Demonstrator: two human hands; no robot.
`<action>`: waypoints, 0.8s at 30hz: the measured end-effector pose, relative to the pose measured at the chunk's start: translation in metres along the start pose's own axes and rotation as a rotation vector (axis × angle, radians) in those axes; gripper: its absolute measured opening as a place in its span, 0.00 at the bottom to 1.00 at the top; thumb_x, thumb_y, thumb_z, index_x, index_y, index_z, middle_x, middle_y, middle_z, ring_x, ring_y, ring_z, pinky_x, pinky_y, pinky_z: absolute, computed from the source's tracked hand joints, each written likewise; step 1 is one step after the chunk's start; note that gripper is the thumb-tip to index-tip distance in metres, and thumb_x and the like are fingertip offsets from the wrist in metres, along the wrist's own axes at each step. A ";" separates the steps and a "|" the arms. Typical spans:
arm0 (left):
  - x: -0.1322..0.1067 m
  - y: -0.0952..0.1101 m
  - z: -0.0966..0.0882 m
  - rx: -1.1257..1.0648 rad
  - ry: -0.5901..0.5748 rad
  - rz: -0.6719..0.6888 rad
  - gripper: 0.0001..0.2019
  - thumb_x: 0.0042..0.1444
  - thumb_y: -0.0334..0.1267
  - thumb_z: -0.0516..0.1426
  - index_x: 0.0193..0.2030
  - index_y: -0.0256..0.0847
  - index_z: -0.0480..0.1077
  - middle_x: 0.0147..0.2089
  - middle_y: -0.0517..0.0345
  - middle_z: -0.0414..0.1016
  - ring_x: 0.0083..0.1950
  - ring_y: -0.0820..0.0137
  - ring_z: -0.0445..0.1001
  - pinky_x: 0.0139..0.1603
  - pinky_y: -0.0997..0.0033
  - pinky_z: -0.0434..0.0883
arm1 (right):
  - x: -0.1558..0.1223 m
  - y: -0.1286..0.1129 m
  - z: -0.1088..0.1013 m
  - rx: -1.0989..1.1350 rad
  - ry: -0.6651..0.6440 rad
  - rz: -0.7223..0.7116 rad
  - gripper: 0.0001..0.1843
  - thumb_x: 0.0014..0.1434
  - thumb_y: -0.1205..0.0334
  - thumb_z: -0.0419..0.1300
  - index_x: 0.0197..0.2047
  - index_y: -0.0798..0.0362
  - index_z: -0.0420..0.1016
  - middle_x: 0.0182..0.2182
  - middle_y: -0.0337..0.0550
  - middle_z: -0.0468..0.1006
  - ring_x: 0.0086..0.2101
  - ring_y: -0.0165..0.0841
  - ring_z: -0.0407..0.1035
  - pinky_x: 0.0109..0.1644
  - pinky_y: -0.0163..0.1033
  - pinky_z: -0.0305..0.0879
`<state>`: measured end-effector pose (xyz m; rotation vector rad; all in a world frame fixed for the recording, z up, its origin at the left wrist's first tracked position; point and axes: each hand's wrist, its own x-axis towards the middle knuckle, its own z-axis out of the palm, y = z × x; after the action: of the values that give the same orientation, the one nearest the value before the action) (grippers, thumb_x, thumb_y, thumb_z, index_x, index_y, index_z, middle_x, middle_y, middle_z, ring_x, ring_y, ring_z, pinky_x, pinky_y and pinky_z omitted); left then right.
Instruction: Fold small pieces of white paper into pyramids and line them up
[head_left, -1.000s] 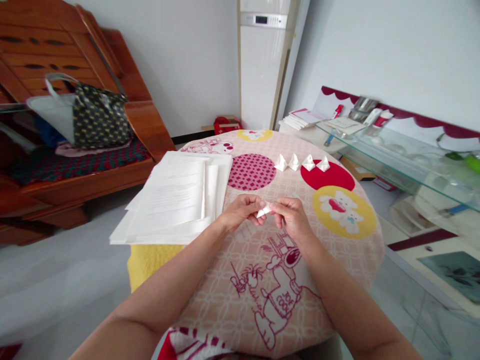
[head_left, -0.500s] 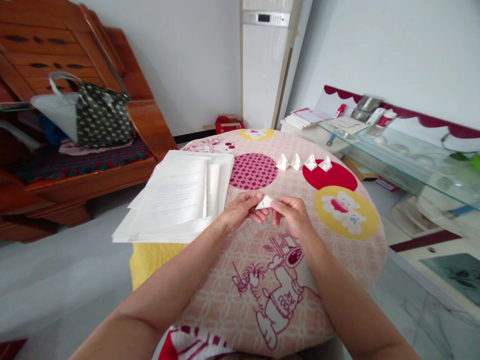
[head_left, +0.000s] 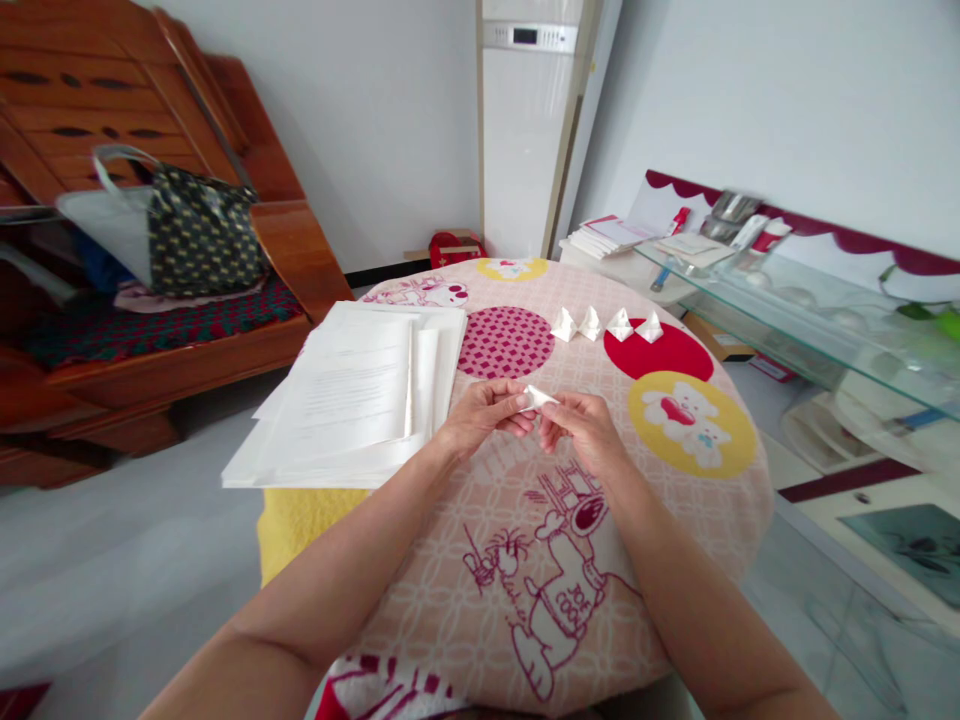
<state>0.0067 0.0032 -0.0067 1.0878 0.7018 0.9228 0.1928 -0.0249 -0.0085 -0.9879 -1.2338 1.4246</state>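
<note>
My left hand and my right hand meet over the middle of a round table covered with a pink cartoon cloth. Both pinch a small folded white paper piece between their fingertips, just above the cloth. Several finished folded paper shapes stand in a row farther back, beside a red circle on the cloth. A thick stack of white paper sheets lies to the left of my left hand.
A wooden bench with a patterned bag stands at the left. A glass shelf unit with bottles and papers runs along the right. A tall white appliance stands behind the table. Grey floor surrounds the table.
The folded paper has turned between my fingertips, and its visible shape has changed from a narrow strip to a small wedge. Both hands stay in nearly the same place.
</note>
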 end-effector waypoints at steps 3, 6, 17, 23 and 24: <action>0.001 -0.002 0.000 0.055 0.042 0.079 0.22 0.47 0.50 0.72 0.39 0.35 0.74 0.32 0.58 0.79 0.29 0.73 0.79 0.31 0.77 0.76 | 0.000 -0.001 0.001 0.027 0.035 0.006 0.21 0.53 0.44 0.70 0.27 0.55 0.78 0.21 0.42 0.78 0.17 0.29 0.71 0.20 0.33 0.68; 0.001 -0.005 0.000 0.128 0.056 0.141 0.22 0.48 0.50 0.71 0.40 0.34 0.75 0.31 0.58 0.79 0.29 0.74 0.78 0.32 0.76 0.76 | 0.000 -0.002 0.002 0.029 0.045 0.015 0.21 0.52 0.44 0.70 0.25 0.55 0.77 0.20 0.42 0.78 0.17 0.29 0.71 0.20 0.33 0.68; -0.002 -0.004 0.002 0.240 -0.059 0.116 0.22 0.47 0.52 0.71 0.38 0.35 0.77 0.32 0.56 0.79 0.33 0.71 0.78 0.34 0.75 0.75 | 0.003 0.002 0.001 -0.086 0.162 0.001 0.14 0.51 0.51 0.67 0.28 0.55 0.77 0.20 0.42 0.79 0.18 0.30 0.71 0.20 0.32 0.67; -0.003 -0.001 0.001 0.156 -0.008 0.022 0.29 0.53 0.66 0.62 0.39 0.36 0.79 0.36 0.49 0.82 0.36 0.66 0.80 0.37 0.70 0.77 | 0.005 0.007 -0.003 -0.249 0.159 -0.063 0.19 0.55 0.45 0.65 0.32 0.55 0.78 0.22 0.43 0.80 0.19 0.30 0.72 0.20 0.31 0.66; -0.003 -0.001 0.001 0.155 0.000 0.014 0.28 0.51 0.64 0.64 0.39 0.36 0.78 0.36 0.50 0.82 0.36 0.66 0.80 0.37 0.70 0.77 | 0.005 0.007 -0.004 -0.271 0.160 -0.068 0.20 0.56 0.45 0.65 0.32 0.55 0.78 0.22 0.43 0.80 0.19 0.30 0.72 0.20 0.31 0.66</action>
<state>0.0063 0.0001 -0.0075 1.2307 0.7766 0.8920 0.1944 -0.0193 -0.0164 -1.2070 -1.3494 1.1219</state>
